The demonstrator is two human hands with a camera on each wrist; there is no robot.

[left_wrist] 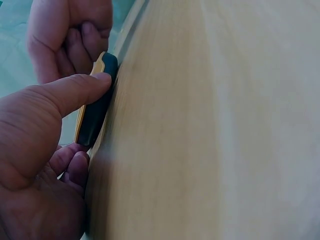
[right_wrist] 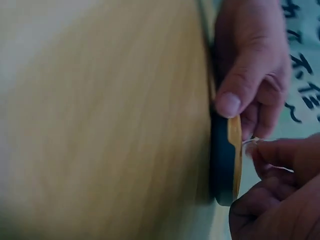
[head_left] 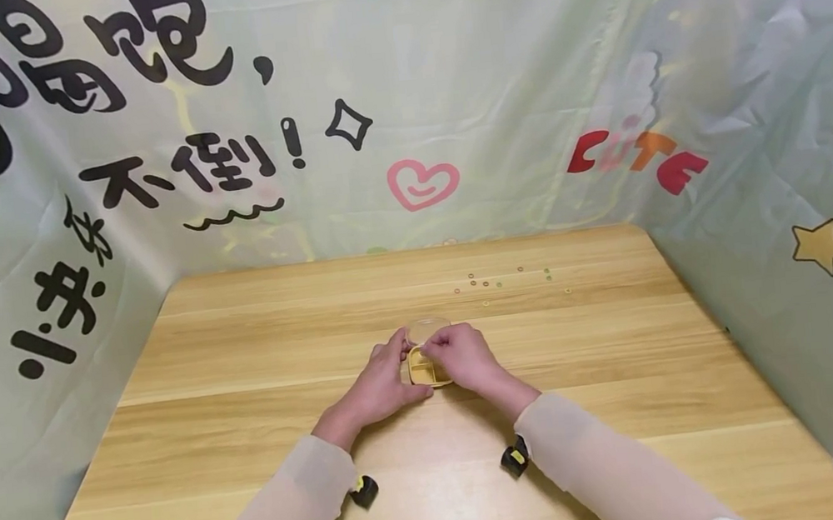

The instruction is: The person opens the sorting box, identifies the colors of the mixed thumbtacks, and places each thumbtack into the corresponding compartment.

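Note:
A small case with a yellow divided inside [head_left: 421,370] stands on the table, its clear lid [head_left: 427,326] raised at the far side. In the right wrist view the case's dark outer wall [right_wrist: 222,160] shows under the yellow rim. My left hand [head_left: 379,385] grips the case from the left, thumb at the near edge and fingers farther round. Above the compartments, my right hand [head_left: 463,356] pinches a tiny pale piece [right_wrist: 251,141] between thumb and forefinger. Its exact kind is too small to tell. The right hand covers part of the compartments.
Several tiny rings [head_left: 486,284] in brownish, green and yellow lie scattered on the wooden table [head_left: 280,332], beyond the case and to the right. Printed cloth [head_left: 519,74] hangs behind the table and along both sides.

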